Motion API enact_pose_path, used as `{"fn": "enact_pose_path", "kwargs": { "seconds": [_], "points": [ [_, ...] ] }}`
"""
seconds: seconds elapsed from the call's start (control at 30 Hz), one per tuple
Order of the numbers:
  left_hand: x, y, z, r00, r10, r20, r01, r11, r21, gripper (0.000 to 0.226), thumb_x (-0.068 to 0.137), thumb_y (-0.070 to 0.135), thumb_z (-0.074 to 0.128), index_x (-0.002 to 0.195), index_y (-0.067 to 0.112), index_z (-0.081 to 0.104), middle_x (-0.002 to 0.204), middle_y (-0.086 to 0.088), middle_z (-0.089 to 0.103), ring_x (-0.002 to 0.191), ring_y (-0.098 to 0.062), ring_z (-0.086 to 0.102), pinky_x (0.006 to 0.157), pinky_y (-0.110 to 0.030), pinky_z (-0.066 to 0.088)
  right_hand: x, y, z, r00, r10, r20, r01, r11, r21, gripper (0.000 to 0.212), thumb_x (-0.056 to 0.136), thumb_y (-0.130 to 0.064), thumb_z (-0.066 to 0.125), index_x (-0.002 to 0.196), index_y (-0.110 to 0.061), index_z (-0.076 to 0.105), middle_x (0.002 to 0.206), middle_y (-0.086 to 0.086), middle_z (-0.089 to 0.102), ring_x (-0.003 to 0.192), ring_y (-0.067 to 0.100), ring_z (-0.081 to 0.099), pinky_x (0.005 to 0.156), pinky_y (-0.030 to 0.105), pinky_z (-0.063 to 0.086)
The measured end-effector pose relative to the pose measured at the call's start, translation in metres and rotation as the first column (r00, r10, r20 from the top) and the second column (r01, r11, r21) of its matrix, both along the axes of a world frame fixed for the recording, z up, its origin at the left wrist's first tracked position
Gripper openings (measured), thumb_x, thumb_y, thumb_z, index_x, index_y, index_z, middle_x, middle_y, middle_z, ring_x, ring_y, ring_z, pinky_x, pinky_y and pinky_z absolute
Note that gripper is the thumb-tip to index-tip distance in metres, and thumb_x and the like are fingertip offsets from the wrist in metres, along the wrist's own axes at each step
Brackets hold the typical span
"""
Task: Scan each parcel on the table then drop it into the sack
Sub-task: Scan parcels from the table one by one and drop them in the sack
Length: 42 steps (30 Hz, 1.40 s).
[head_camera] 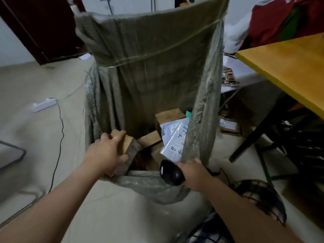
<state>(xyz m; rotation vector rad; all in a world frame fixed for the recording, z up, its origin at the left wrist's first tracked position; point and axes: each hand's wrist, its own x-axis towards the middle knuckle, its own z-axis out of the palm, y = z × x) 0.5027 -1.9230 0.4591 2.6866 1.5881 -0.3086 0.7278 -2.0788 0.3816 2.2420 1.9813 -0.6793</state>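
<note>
The cardboard parcel hangs lower centre-left, just inside the mouth of the sack. The left hand grasps it from above, probably to drop it clear of the rim. The right hand grips the black scanner at the sack's near edge, seemingly spreading it. Boxes and white mailers crowd the bottom. The table stands at right.

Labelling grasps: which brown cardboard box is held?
The brown cardboard box at the near-left rim of the grey-green woven sack, gripped by the left hand; the other boxes lie loose deeper inside.
</note>
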Motion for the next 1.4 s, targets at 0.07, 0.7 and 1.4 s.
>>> {"fn": "enact_pose_path", "kwargs": {
  "seconds": [0.07, 0.7, 1.4],
  "points": [
    [0.013, 0.000, 0.001, 0.998, -0.022, 0.055, 0.023, 0.999, -0.032, 0.084, 0.080, 0.055, 0.060, 0.148, 0.044, 0.011, 0.133, -0.013, 0.041, 0.112, -0.033, 0.052, 0.090, -0.040, 0.047, 0.007, -0.005, 0.008, 0.998, -0.068, -0.019, 0.069, 0.995, 0.070, 0.044, 0.085, -0.040, 0.045, 0.126, -0.023, 0.047, 0.116, 0.001, 0.065, 0.113, 0.024, 0.057, 0.093, 0.033, 0.024],
    [0.103, -0.077, 0.000, 0.882, -0.346, 0.321, 0.465, 0.755, -0.462, 0.044, 0.089, 0.050, 0.059, 0.120, 0.019, 0.059, 0.109, 0.005, 0.058, 0.104, -0.013, 0.055, 0.082, -0.022, 0.039, 0.020, -0.048, 0.079, 0.350, -0.430, -0.832, 0.878, 0.460, 0.131, 0.021, 0.075, 0.014, 0.066, 0.095, 0.005, 0.064, 0.080, 0.013, 0.063, 0.075, 0.017, 0.053, 0.051, 0.005, 0.038],
    [0.087, -0.086, 0.041, 0.779, -0.365, 0.510, 0.389, 0.919, 0.063, 0.010, 0.093, 0.029, 0.056, 0.086, 0.028, 0.050, 0.088, 0.007, 0.056, 0.092, -0.017, 0.057, 0.070, -0.029, 0.040, 0.032, -0.046, 0.095, 0.479, -0.550, -0.684, 0.866, 0.423, 0.266, 0.045, 0.064, -0.007, 0.072, 0.108, -0.014, 0.065, 0.096, 0.006, 0.070, 0.098, 0.030, 0.064, 0.085, 0.038, 0.052]
  ]
}}
